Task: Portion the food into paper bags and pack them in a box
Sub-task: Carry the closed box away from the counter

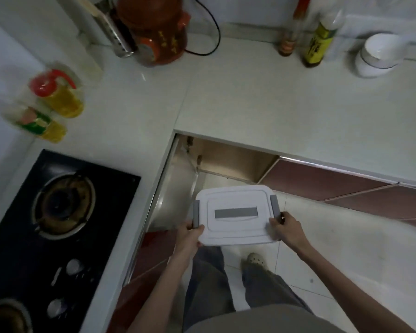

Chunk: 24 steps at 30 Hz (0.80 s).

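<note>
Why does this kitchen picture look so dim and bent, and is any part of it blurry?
Head view: the light is low and the wide lens bows the counter edges. The oil bottles at the left and the white jar at the far right are smeared, while the white box, held by the left hand and right hand, looks fairly sharp.

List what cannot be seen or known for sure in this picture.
- Box, head view: its closed lid hides what is inside.
- Left hand and right hand: most fingers are hidden under the box rim.
- Open cupboard: the counter covers its inside.
- Bottles at the wall: labels too blurred to read; tops cut by the top edge.
- Stove: the near burner is cut by the bottom edge.
- Paper bags and food: none in view.
</note>
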Each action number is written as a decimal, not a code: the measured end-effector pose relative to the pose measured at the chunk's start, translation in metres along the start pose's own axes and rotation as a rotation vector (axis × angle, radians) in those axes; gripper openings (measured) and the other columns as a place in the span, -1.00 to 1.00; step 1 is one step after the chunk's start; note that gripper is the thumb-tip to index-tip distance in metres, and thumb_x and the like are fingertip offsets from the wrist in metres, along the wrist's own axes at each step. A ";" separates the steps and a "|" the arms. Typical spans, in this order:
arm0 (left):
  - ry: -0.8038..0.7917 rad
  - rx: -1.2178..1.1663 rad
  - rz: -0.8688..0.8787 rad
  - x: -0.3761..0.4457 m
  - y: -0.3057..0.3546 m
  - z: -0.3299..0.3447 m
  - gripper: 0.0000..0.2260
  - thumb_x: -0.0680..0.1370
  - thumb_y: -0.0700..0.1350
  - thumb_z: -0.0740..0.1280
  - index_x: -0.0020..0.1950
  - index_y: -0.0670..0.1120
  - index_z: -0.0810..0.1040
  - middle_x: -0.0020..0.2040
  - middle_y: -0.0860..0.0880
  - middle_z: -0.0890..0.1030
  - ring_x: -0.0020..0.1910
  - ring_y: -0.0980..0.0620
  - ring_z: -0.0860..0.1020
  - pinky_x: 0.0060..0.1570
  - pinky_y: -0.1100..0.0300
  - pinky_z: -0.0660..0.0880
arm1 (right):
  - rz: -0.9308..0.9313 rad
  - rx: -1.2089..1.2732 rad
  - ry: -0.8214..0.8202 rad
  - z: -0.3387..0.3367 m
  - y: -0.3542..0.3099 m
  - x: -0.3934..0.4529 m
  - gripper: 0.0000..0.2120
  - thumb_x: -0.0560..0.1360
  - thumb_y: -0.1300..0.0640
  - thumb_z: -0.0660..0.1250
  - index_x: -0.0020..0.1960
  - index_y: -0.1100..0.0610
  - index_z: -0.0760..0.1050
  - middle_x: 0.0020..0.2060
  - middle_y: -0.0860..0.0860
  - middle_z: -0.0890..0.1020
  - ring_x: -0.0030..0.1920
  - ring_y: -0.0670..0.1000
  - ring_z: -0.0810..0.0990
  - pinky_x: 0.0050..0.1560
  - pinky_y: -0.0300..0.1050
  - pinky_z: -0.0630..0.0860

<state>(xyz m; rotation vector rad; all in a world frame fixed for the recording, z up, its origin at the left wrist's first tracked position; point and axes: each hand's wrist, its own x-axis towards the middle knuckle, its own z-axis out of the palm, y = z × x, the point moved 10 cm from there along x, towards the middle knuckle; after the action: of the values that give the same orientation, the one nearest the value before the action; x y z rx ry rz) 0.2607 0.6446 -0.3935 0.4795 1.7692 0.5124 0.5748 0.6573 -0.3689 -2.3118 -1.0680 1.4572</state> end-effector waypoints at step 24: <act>-0.063 0.224 0.009 0.468 -0.099 0.116 -0.78 0.47 -0.33 0.39 0.11 -0.21 0.58 -0.07 -0.13 0.59 -0.28 0.02 0.52 -0.34 0.19 0.50 | 0.334 0.511 0.001 0.202 0.124 0.413 -0.53 0.47 0.36 0.36 0.35 0.27 0.37 0.27 0.24 0.46 0.11 0.27 0.57 0.03 0.16 0.57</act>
<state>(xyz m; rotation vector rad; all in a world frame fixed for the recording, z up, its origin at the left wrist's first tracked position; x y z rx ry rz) 0.2546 0.8390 -0.8459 0.6530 1.7731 0.3025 0.5638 0.8050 -0.8214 -2.1670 -0.2554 1.6055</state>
